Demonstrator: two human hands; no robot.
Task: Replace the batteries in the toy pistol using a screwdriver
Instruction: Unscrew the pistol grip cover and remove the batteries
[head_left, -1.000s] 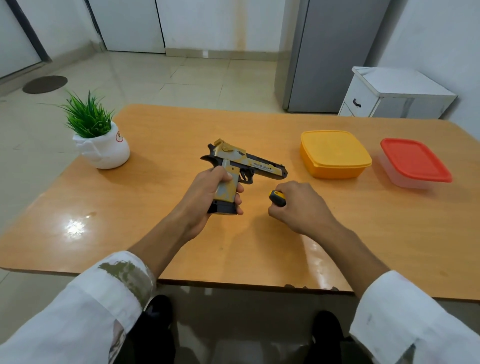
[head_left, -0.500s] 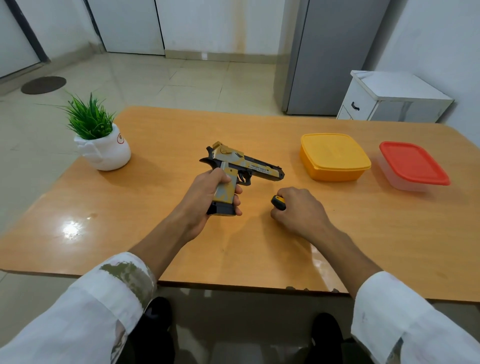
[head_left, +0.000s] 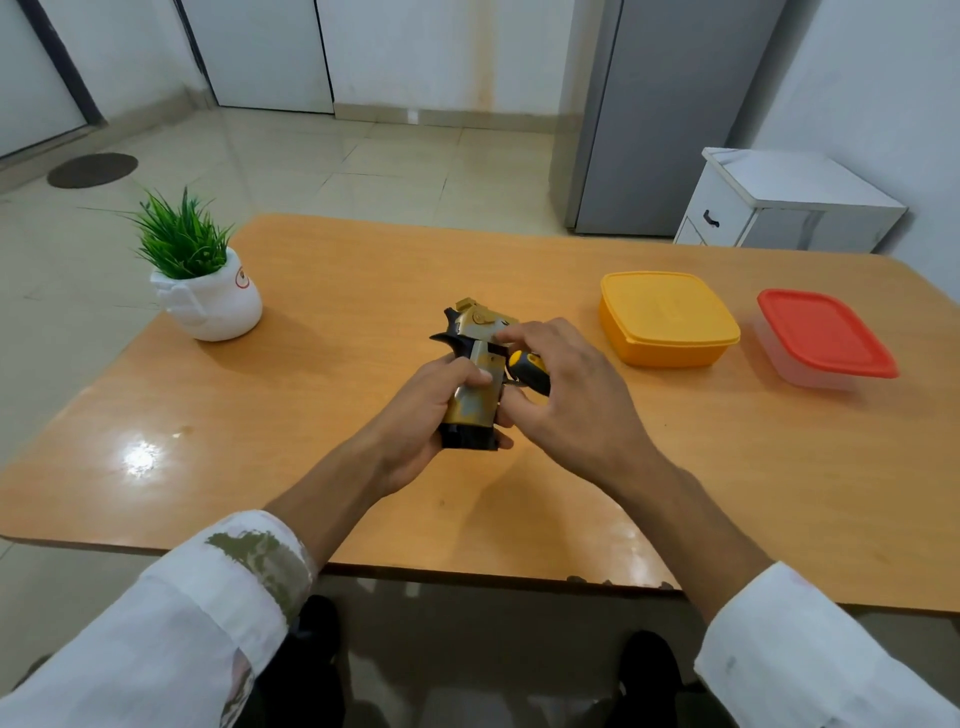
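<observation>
My left hand wraps the grip of the toy pistol over the bench. My right hand curls round the screwdriver, its fingertips touching the pistol's frame. The grip stands upright, butt toward me, and the barrel runs right, hidden behind that hand. The yellow box sits near on the pistol's right and the potted plant well apart on its left. The bench's near edge is well apart too.

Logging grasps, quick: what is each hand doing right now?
Left hand: grips the toy pistol by its handle.
Right hand: holds the screwdriver.
</observation>
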